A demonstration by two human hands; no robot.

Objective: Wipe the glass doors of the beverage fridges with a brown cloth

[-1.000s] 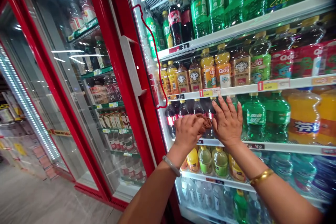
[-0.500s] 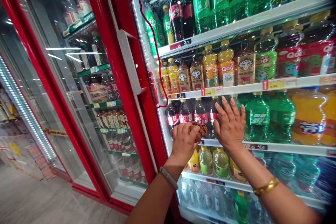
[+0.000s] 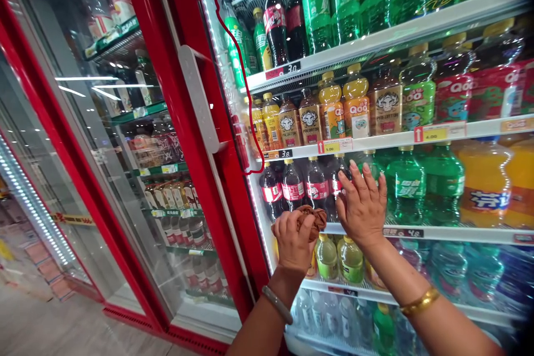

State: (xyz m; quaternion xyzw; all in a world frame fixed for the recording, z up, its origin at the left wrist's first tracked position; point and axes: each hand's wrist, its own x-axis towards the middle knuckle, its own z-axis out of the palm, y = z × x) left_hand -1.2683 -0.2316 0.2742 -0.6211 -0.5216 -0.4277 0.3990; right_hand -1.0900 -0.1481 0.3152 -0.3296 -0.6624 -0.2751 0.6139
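My left hand (image 3: pixel 294 239), with a grey bangle at the wrist, is closed on a crumpled brown cloth (image 3: pixel 312 222). The cloth is held against or just in front of the cooler's glass door (image 3: pixel 287 283), before the cola bottles (image 3: pixel 317 186). To its right, my right hand (image 3: pixel 362 206) is spread flat with fingers pointing up, in front of the same shelf, and a gold bracelet (image 3: pixel 420 301) circles that wrist. Whether the palm presses on the glass is hard to tell. Green soda bottles (image 3: pixel 405 181) stand just right of that hand, behind the glass.
A white door handle (image 3: pixel 200 100) sticks out from the red frame (image 3: pixel 175 67) on the left. Beyond it is another glass-fronted cooler (image 3: pixel 167 178) with shelved bottles. Juice bottles (image 3: pixel 308 117) line the shelf above my hands. Grey floor (image 3: pixel 54 328) shows lower left.
My left hand and the cloth have slid slightly downward. My right hand stays about where it was, still spread. The view has shifted a little.
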